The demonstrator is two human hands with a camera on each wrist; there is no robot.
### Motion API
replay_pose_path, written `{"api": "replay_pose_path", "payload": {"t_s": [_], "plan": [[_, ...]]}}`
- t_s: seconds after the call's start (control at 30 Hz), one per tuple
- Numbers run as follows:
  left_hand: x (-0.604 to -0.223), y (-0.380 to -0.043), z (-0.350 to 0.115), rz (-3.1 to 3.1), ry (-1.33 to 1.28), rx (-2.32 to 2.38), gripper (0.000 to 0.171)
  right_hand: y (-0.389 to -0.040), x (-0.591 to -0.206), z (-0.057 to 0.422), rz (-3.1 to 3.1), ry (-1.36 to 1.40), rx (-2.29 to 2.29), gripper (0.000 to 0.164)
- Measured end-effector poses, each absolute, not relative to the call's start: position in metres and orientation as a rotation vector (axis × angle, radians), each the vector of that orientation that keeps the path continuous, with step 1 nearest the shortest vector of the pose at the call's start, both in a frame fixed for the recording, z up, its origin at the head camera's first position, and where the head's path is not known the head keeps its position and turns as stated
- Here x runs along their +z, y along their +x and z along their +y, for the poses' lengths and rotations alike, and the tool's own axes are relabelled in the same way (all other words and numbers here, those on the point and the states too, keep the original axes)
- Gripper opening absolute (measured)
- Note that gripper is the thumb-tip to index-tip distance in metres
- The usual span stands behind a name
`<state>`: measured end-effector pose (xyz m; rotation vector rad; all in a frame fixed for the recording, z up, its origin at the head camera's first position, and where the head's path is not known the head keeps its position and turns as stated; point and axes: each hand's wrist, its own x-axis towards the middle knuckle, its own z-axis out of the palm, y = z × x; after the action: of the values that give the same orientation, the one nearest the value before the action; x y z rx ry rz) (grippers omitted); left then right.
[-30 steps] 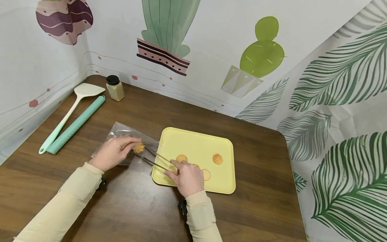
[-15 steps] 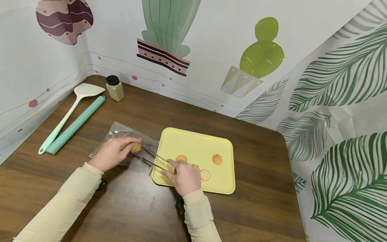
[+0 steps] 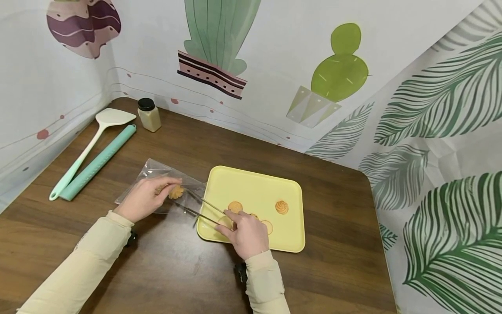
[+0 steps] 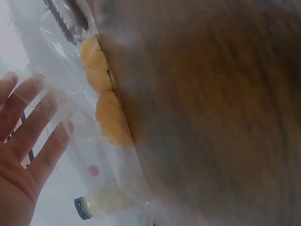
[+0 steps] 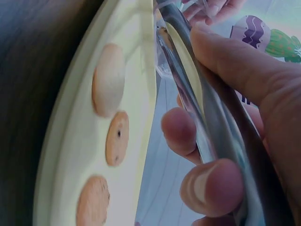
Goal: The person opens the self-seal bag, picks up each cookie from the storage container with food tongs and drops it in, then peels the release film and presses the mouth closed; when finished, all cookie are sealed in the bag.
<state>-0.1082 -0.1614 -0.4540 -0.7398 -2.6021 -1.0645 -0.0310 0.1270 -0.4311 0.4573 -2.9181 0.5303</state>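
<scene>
My left hand (image 3: 147, 198) pinches the edge of a clear plastic bag (image 3: 154, 168) lying left of the tray. A ridged cookie (image 3: 177, 192) lies inside the bag by the thumb. In the left wrist view, two cookies (image 4: 113, 120) show through the plastic, with toothed tong tips above them. My right hand (image 3: 249, 233) grips metal tongs (image 3: 201, 214), their arms spread and tips reaching into the bag, right beside the cookie. Under the tongs and hand is a yellow tray (image 3: 255, 181) with several cookies, among them a swirled one (image 3: 282, 207); the hand partly covers others.
At the back left of the wooden table (image 3: 333, 209) lie a white spatula (image 3: 88, 146) and a teal stick-like tool (image 3: 102, 161). Beside them stands a jar (image 3: 150, 117) with a black lid. A patterned wall covering rises behind the table.
The cookie in the bag has shifted slightly left. My right hand went a little left, then back right with the tongs. The left hand has stayed put.
</scene>
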Motion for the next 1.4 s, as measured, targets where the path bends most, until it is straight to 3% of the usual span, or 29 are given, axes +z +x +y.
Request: {"api": "replay_pose_path", "payload": {"t_s": [0.8, 1.4], "plan": [[-0.453, -0.109, -0.161, -2.620, -0.691, -1.081, 0.016, 0.005, -0.419, 0.197, -2.831, 0.283, 0.604, 0.046], [-0.451, -0.109, -0.161, -2.634, -0.695, -1.078, 0.014, 0.022, -0.417, 0.250, -2.753, -0.112, 0.630, 0.045]]}}
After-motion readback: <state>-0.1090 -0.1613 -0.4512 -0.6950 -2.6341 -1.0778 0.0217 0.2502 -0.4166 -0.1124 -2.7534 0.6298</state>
